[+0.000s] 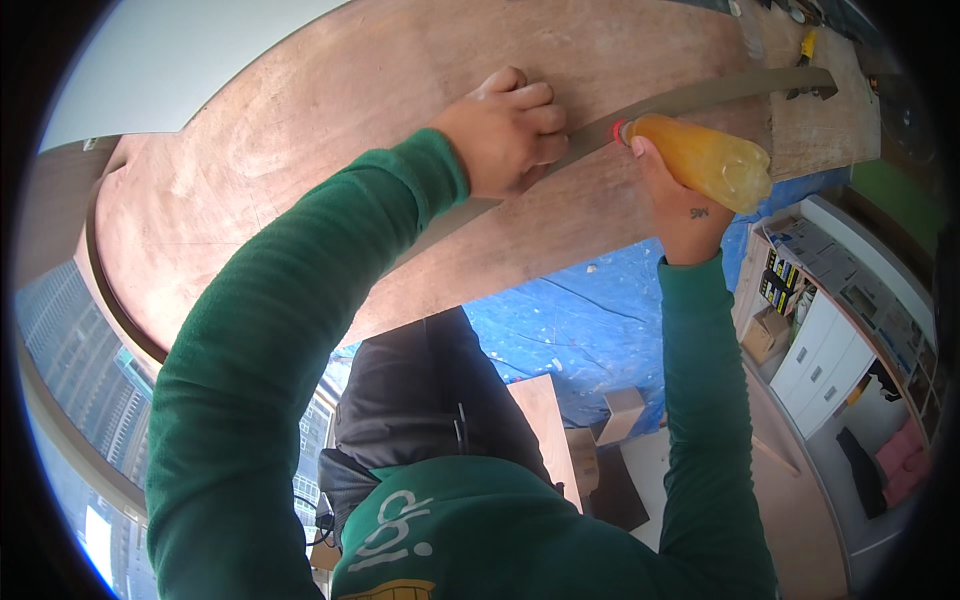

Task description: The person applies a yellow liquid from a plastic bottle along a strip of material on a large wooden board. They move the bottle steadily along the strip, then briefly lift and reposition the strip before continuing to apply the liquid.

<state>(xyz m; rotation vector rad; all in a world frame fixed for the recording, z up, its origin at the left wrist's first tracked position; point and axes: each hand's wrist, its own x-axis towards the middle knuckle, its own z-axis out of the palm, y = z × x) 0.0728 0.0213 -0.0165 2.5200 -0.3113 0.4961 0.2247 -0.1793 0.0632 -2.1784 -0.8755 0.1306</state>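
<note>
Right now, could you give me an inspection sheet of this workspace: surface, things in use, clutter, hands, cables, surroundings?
Surface: wooden table, with paler patches.
Things in use: bottle of yellow liquid, tilted, red at its neck; long brown strip running across the table.
Clutter: yellow-and-black tool near the strip's right end.
Hands: left hand at the strip, fingers curled, grip unclear; right hand holds the bottle.
Cables: thin black cord, lower left, possibly a cable.
Surroundings: blue sheet below the table; window at left; white drawers at right.

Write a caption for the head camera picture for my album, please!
Over a wooden board, the right hand holds a red-topped yellow bottle while the left hand curls over a long strip.
</note>
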